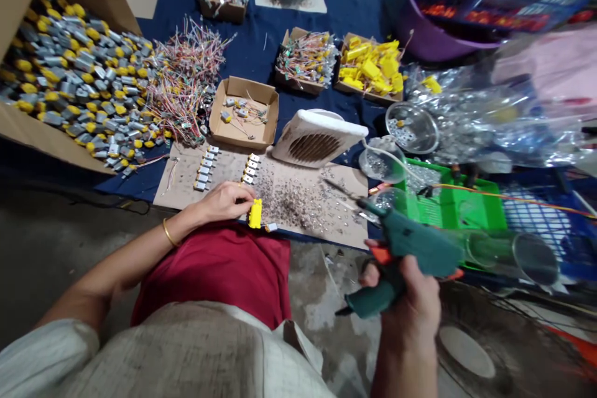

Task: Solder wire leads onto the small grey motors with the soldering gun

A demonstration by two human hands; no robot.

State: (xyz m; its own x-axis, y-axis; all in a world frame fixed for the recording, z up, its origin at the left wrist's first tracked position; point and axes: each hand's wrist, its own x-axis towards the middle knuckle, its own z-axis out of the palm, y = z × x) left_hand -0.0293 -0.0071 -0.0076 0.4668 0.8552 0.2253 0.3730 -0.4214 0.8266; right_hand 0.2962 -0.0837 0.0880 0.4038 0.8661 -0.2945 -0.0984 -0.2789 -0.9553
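Note:
My left hand (229, 201) is at the front edge of the cardboard sheet, its fingers closed on a yellow plastic casing (255, 214). A small silver motor (271, 227) lies just right of the casing. On the right, my right hand (410, 289) is wrapped round the handle of a green cordless screwdriver (417, 241) with an orange trigger, its long bit pointing left over the sheet. Two short rows of motors, a left row (205, 169) and a right row (250, 168), stand on the cardboard sheet (326, 233), with many small screws scattered to their right.
A large box of motors (88, 81) and a wire heap (186, 74) lie left. Behind the sheet are a shallow box (273, 118), a white vent fan (321, 137) and a box of yellow casings (373, 68). Green trays (480, 205) and a steel bowl (431, 127) sit right.

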